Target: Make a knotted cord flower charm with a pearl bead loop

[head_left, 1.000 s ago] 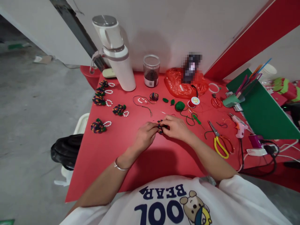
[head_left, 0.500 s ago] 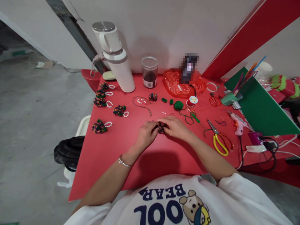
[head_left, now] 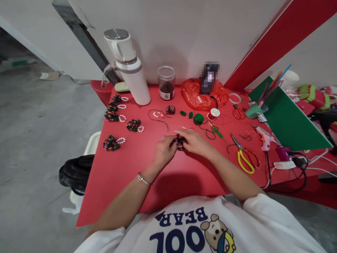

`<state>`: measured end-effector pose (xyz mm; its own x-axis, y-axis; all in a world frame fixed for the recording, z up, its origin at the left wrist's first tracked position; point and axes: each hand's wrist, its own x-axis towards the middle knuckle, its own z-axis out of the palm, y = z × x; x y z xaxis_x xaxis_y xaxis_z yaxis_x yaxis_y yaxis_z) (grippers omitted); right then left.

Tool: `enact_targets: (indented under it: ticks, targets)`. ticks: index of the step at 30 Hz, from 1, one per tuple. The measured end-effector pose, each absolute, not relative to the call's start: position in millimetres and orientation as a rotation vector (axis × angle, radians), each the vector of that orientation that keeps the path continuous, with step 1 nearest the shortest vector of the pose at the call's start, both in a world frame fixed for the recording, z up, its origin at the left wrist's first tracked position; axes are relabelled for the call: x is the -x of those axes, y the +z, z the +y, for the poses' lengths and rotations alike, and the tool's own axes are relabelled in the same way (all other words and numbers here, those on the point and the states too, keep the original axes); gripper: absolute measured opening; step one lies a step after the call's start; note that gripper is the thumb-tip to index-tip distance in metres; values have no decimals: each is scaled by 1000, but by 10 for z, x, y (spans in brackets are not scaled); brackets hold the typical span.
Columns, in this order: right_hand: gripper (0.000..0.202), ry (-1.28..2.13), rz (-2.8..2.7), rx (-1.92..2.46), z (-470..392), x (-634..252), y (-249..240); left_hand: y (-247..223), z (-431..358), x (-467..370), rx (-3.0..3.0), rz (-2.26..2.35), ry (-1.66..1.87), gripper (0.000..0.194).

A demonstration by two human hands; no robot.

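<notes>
Multicolored yarn flowers [head_left: 111, 143] with white bead loops [head_left: 121, 140] line the left edge of a red bench [head_left: 118, 182], three of them close together toward its far left corner, with another [head_left: 133, 124] just inward. A white tumbler [head_left: 137, 86] topped by a mug [head_left: 123, 47] stands by the far edge, left of a clear jar [head_left: 166, 84] with dark contents. At mid-bench, a person's left hand [head_left: 165, 150], a silver bracelet [head_left: 143, 179] at the wrist, pinches a dark multicolored yarn piece [head_left: 180, 144] in front of a striped yarn ball [head_left: 170, 110]. The right hand [head_left: 196, 142] meets it from the other side, fingers clamped on the same piece, which they partly hide. Beyond lie a green yarn ball [head_left: 198, 118], a red plastic bag [head_left: 190, 96] near the far edge, and a thread spool [head_left: 215, 112]. A green-handled hook [head_left: 217, 132] rests near the right hand; farther right are scissors [head_left: 245, 161] with one yellow handle, a pink glue gun [head_left: 265, 140] and a white power strip [head_left: 284, 165] toward the right end.
</notes>
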<state>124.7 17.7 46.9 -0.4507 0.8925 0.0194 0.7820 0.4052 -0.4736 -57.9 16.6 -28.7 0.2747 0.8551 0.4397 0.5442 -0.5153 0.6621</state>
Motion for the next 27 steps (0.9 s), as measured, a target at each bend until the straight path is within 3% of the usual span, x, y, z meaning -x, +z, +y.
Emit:
enact_targets:
  ticks: [27]
  targets:
    - [55, 544, -2242, 1560, 111, -1248, 355, -262, 167, 577, -2140, 1265, 1107, 20]
